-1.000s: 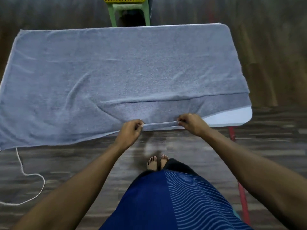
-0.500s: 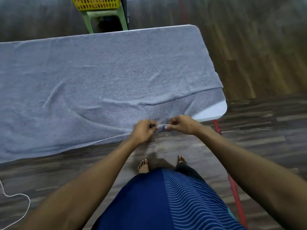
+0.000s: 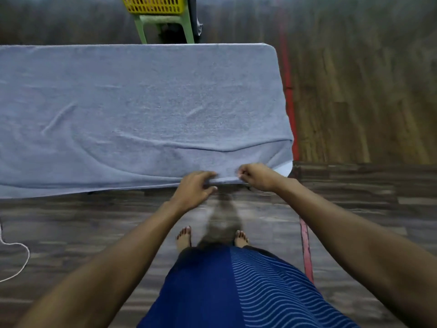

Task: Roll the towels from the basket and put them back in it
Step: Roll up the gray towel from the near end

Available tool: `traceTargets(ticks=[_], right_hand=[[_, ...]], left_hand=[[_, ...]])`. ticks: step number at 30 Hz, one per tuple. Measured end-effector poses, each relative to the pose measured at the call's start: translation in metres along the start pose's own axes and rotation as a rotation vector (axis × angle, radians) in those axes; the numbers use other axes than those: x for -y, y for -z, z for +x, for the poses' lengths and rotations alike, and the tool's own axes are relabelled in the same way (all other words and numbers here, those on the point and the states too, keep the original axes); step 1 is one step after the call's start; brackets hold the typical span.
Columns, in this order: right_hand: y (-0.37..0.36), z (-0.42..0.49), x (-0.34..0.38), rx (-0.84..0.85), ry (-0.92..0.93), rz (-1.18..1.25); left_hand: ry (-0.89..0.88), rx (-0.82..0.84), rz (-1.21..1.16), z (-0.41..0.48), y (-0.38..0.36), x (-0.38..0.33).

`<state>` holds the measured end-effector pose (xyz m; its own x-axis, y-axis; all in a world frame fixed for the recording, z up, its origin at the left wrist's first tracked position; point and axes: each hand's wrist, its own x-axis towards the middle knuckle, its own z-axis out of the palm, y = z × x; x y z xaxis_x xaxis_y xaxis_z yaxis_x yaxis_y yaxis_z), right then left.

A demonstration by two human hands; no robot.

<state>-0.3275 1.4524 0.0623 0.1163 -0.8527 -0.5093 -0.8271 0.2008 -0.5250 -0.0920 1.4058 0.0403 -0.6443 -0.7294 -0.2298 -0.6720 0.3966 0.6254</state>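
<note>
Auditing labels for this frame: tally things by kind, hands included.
towel: 1
basket: 1
stool: 1
table: 1
cord: 1
hands: 2 (left hand, right hand, both pinching the towel's near edge)
Total: 7

I count one grey-blue towel (image 3: 142, 102) on one tabletop (image 3: 285, 167). At its near edge are two hands, my left hand (image 3: 192, 189) and right hand (image 3: 256, 176). Beyond the far edge, one yellow basket (image 3: 153, 4) sits on one green stool (image 3: 163, 20). On the floor (image 3: 354, 209) are two bare feet (image 3: 184, 236) and one white cord (image 3: 19, 263).
</note>
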Motion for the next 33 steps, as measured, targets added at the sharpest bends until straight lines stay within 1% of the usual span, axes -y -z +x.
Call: traceTargets(ticks=[2,5,6,8,9,11,13,16,19,21,24,29,33], right_hand=[[0.003,-0.005,-0.005,-0.002,0.026,0.023],[0.007,-0.014,-0.018,0.0,0.05,0.043],[0.007,-0.018,-0.024,0.014,0.054,0.031],[0.004,-0.024,-0.039,0.04,0.05,-0.07],[0.001,-0.027,-0.047,0.025,0.038,-0.114],[-0.003,-0.031,-0.064,-0.099,0.01,-0.096],[-0.002,-0.036,-0.079,-0.216,-0.048,-0.003],[0.001,-0.048,-0.092,-0.23,-0.099,0.156],[0.002,-0.064,-0.093,-0.256,-0.075,0.244],[-0.001,-0.073,-0.094,-0.282,-0.067,0.271],[-0.01,-0.087,-0.096,-0.293,-0.109,0.295],[-0.039,-0.102,-0.099,-0.281,-0.146,0.35],[-0.053,-0.107,-0.099,-0.319,-0.163,0.361]], left_hand=[[-0.021,0.002,0.004,0.009,-0.02,-0.031],[-0.008,-0.047,-0.103,0.017,-0.033,-0.059],[0.007,-0.062,-0.14,0.018,-0.034,-0.062],[0.032,-0.065,-0.191,0.016,-0.032,-0.065],[0.038,-0.049,-0.206,0.015,-0.03,-0.065],[0.049,-0.03,-0.23,0.014,-0.028,-0.063],[0.052,-0.024,-0.215,0.013,-0.028,-0.06],[0.046,-0.015,-0.142,0.013,-0.034,-0.058],[0.016,-0.014,-0.118,0.017,-0.041,-0.06],[0.001,0.005,-0.097,0.02,-0.046,-0.062],[0.004,0.04,-0.052,0.021,-0.049,-0.064],[-0.017,0.142,0.029,0.01,-0.048,-0.061],[-0.009,0.157,0.034,0.004,-0.051,-0.054]])
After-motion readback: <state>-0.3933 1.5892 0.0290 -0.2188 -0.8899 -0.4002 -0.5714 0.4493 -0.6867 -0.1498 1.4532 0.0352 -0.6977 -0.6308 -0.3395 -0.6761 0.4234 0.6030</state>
